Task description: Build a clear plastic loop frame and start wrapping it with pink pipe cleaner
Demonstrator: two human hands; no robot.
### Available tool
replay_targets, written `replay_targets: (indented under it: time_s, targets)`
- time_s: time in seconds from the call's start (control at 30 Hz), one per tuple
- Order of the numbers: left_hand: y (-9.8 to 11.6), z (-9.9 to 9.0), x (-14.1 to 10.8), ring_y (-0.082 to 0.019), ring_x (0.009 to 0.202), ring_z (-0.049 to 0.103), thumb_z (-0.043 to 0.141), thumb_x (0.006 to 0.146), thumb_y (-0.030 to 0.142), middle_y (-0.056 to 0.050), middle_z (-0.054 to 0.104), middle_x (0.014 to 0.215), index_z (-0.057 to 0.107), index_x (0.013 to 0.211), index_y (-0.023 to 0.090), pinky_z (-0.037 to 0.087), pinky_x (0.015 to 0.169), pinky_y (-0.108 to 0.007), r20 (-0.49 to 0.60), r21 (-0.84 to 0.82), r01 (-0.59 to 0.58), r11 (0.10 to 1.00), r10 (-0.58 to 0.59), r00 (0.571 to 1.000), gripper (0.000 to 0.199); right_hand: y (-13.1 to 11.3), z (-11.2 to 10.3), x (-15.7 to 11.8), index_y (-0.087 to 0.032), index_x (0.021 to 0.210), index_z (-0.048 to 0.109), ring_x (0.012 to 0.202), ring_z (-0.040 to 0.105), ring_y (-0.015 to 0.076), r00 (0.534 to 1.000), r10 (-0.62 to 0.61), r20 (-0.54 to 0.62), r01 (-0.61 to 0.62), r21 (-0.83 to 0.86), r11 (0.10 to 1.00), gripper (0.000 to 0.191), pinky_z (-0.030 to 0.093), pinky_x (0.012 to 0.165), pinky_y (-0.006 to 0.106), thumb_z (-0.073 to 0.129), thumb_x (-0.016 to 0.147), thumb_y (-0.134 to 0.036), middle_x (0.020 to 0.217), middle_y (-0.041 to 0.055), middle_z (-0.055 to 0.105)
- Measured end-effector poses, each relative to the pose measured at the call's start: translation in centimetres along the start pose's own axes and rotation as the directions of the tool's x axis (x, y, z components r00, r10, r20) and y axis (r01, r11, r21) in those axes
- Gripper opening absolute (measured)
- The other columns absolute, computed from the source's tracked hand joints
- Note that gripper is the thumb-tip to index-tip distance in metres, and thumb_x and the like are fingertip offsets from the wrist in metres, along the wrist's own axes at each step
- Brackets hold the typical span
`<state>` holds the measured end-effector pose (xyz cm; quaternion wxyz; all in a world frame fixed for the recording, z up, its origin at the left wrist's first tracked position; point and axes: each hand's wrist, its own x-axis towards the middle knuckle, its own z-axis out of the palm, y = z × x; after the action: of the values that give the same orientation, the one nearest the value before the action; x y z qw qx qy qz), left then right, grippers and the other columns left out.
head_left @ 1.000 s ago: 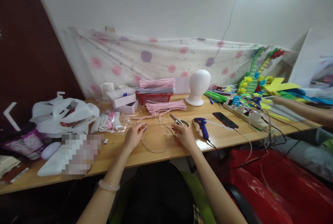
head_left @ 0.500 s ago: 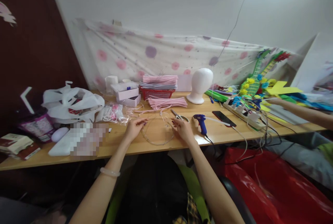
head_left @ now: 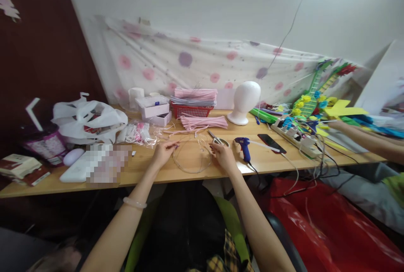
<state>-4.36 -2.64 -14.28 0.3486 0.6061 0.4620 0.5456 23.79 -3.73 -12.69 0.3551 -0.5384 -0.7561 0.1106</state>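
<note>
Head view: a thin wire loop (head_left: 191, 172) is held over the front middle of the table (head_left: 143, 164); whether contact is made between the two cannot be told. Its left side is pinched by the left hand (head_left: 162, 154), its right side by the right hand (head_left: 223, 155), each grip nearly closed, fingertips drawn together. Just beyond the right hand, scissors (head_left: 217, 139) are laid; to their right a blue glue gun (head_left: 245, 148) is set down, then a black smartphone (head_left: 271, 143). Behind the loop, pink pipe cleaners (head_left: 203, 122) are bundled before a red basket (head_left: 192, 111), and a white foam head (head_left: 246, 97) is stood upright to their right
</note>
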Motion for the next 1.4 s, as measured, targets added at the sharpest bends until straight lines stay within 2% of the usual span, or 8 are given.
replay_targets:
  time_s: [0.23,0.4,0.53,1.0,1.2,1.4]
  targets:
    - [-0.3,-0.4,0.1,-0.021,0.083,0.071,0.072,0.07,0.018,-0.007,0.078,0.089,0.077,0.097,0.017,0.058,0.074,-0.032,0.02,0.003,0.057,0.998,-0.057,0.998,0.027,0.0,-0.2,0.2,-0.02,0.104,0.076,0.078,0.07,0.021,1.0,0.005,0.011,-0.005,0.019,1.0,0.034,0.053,0.078,0.034,0.05,0.085,-0.011,0.095,0.0106,0.078]
    - [-0.5,-0.1,0.1,-0.017,0.087,0.069,0.07,0.084,0.023,-0.006,0.073,0.096,0.07,0.1,0.013,0.058,0.079,-0.036,0.045,0.003,0.093,0.996,-0.093,0.995,0.019,-0.2,-0.5,0.3,-0.019,0.1,0.077,0.075,0.07,0.0208,0.999,-0.01,0.033,0.009,0.037,0.999,0.032,0.052,0.074,0.032,0.049,0.086,-0.012,0.086,0.0096,0.077]
    - [-0.6,0.1,0.2,-0.017,0.087,0.067,0.064,0.091,0.031,-0.005,0.07,0.098,0.066,0.101,0.013,0.057,0.079,-0.037,0.057,0.009,0.108,0.994,-0.109,0.992,0.021,0.1,-0.3,0.4,-0.019,0.099,0.077,0.077,0.07,0.0207,0.999,-0.009,0.044,0.006,0.053,0.999,0.031,0.052,0.072,0.031,0.048,0.088,-0.015,0.086,0.0098,0.077]
    - [-0.8,0.4,0.6,-0.018,0.09,0.066,0.063,0.091,0.033,-0.006,0.068,0.101,0.065,0.102,0.013,0.056,0.082,-0.039,0.074,0.069,0.05,0.996,-0.055,0.996,0.023,1.0,-0.1,0.9,-0.017,0.095,0.077,0.072,0.068,0.0187,0.998,0.014,0.055,-0.017,0.062,0.998,0.028,0.05,0.069,0.028,0.049,0.089,-0.019,0.079,0.0085,0.075]
    - [-1.4,0.5,0.6,-0.019,0.094,0.066,0.063,0.091,0.033,-0.006,0.067,0.105,0.065,0.105,0.013,0.056,0.084,-0.04,0.076,0.06,0.028,0.998,-0.032,0.997,0.024,0.6,-0.3,0.9,-0.016,0.092,0.077,0.067,0.065,0.0174,0.999,0.007,0.049,-0.009,0.037,0.999,0.029,0.048,0.069,0.027,0.049,0.088,-0.017,0.074,0.0067,0.073]
    - [-2.0,0.5,0.8,-0.018,0.092,0.065,0.064,0.091,0.032,-0.007,0.067,0.108,0.064,0.105,0.013,0.057,0.083,-0.039,0.043,0.077,-0.048,0.996,0.045,0.998,0.023,-0.1,-0.5,0.9,-0.018,0.089,0.077,0.069,0.065,0.018,0.999,-0.008,0.037,0.008,0.008,1.0,0.029,0.045,0.069,0.026,0.048,0.087,-0.016,0.073,0.0068,0.073]
